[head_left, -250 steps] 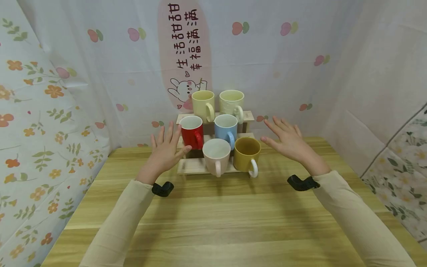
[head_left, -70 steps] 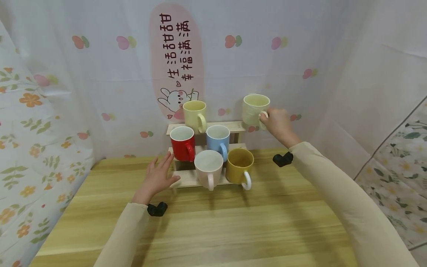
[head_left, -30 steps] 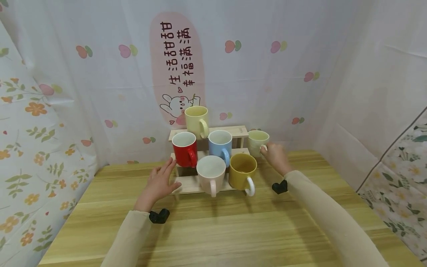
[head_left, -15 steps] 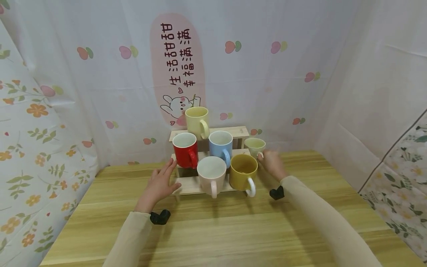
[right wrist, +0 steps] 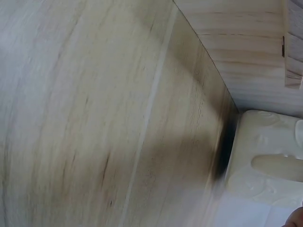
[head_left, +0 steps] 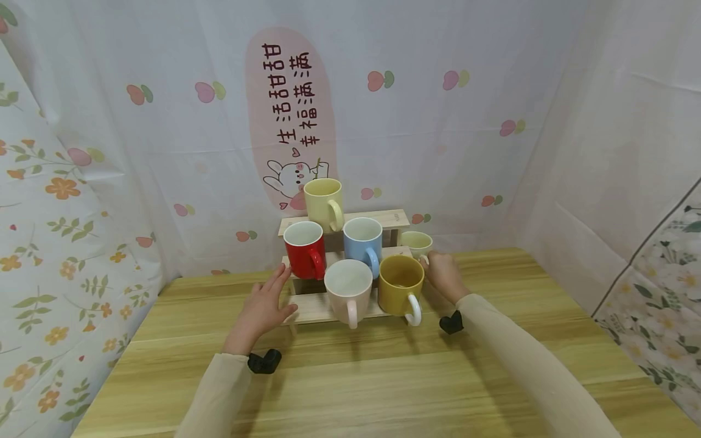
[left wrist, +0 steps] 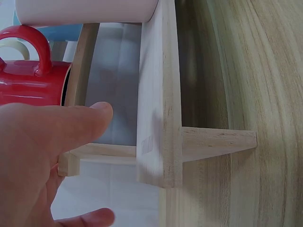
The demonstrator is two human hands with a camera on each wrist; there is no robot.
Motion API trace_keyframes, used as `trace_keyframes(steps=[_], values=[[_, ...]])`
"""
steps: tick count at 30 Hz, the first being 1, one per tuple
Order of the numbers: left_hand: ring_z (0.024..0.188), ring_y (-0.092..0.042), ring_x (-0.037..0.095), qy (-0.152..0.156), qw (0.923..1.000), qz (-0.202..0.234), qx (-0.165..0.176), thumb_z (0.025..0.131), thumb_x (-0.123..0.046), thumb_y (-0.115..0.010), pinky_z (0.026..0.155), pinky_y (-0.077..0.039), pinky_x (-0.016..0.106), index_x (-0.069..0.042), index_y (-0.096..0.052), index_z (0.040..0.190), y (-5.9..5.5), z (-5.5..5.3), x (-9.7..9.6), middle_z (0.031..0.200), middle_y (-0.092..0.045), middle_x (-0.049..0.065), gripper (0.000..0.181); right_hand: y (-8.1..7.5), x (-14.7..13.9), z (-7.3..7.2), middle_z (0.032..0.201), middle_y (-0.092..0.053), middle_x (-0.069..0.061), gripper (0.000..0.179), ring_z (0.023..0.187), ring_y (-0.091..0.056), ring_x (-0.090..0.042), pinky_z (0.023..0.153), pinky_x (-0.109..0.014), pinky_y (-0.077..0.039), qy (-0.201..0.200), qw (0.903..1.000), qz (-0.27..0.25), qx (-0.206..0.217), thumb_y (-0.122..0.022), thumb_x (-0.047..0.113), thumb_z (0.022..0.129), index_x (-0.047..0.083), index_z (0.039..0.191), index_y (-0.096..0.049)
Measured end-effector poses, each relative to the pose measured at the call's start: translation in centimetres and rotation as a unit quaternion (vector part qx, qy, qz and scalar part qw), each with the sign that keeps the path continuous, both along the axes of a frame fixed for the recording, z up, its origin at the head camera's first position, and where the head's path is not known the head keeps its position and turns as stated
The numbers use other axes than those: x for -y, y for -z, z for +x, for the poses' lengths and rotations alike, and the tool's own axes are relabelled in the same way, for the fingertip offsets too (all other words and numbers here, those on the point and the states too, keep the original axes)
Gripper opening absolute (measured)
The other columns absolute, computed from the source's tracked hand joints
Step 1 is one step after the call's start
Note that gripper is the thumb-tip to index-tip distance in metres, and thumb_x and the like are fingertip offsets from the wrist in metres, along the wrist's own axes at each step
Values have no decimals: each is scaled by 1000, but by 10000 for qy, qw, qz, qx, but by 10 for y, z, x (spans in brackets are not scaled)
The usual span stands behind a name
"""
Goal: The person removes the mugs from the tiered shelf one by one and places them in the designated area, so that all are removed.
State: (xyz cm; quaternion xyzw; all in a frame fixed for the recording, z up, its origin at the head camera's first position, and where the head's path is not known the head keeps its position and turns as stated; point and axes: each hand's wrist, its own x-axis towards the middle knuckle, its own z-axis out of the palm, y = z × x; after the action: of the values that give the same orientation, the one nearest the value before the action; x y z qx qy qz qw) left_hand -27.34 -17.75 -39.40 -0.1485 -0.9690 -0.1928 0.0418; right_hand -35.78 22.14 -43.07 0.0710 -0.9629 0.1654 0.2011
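Observation:
A three-step wooden rack (head_left: 383, 217) stands at the back of the table. By its right end, low beside the upper steps, is a pale green mug (head_left: 416, 242), its lower part hidden. My right hand (head_left: 445, 277) pinches that mug's handle; the right wrist view shows the embossed mug (right wrist: 265, 142) close to the tabletop, with a fingertip (right wrist: 296, 218) at the corner. At the rack's left end my left hand (head_left: 261, 313) spreads its fingers, fingertips right at the middle step near the red mug (head_left: 301, 255). In the left wrist view its thumb extends over the frame.
A yellow mug (head_left: 323, 204) stands on the top step. Beside the red mug is a light blue mug (head_left: 359, 243). The lowest step bears a pale pink mug (head_left: 345, 298) and a mustard mug (head_left: 400, 292) with a white handle. A printed curtain (head_left: 427, 152) hangs close behind.
My right hand has taken the pale green mug off the top step, carried it right, lowered it and shifted it left towards the rack. My left hand has come to the rack's left end.

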Motion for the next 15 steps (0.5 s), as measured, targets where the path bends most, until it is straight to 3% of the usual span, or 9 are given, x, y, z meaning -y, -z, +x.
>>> trace_keyframes(steps=[3,10,15], values=[[138,-30,44,62,10000,23,31,86,-24,-68,109,-22,65,-6,-25,151,0,0,0,158,-18,17,80,1,2,1,58,-48,-7,30,52,-44,-21,48,-34,-39,-42,9999,43,-133,-55,15,93,4,65,-50],[139,-29,42,122,9998,169,50,87,-21,-67,110,-21,63,-4,-23,151,0,1,-1,158,-17,18,80,3,6,4,57,-51,-10,32,51,-50,-25,46,-38,-42,-12,9999,39,-128,-52,18,94,3,67,-52],[139,-29,42,102,9998,177,-2,87,-19,-67,110,-17,66,-2,-23,151,0,1,-2,158,-17,19,79,2,9,6,63,-58,-14,33,59,-59,-33,51,-43,-48,-5,10000,46,0,-50,18,96,1,68,-54]])
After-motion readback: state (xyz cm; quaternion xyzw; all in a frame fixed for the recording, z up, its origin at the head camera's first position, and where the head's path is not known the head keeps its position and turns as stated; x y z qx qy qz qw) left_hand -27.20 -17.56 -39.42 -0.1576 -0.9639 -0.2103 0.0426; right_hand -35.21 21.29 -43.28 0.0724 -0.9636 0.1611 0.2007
